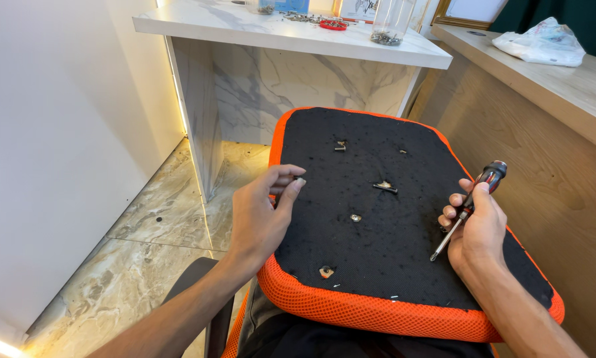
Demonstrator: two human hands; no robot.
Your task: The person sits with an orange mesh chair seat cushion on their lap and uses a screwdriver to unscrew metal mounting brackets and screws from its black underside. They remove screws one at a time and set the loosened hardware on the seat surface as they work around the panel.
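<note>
Orange-edged seat cushion (pixel 377 311) lies underside up across the lap. Right hand (pixel 477 229) grips a screwdriver (pixel 467 209) over the cushion's right edge, long axis diagonal, tip down-left, handle up-right. Left hand (pixel 261 215) rests half-curled and empty at the left edge. Unsteadied, the cushion might tip, rolling off a loose screw (pixel 355 217).

A crumpled white plastic bag (pixel 540 41) lies on the wooden surface (pixel 563 93) at far right, and a blue flat packet (pixel 291 6) stands on the marble surface (pixel 245 30) at top.
</note>
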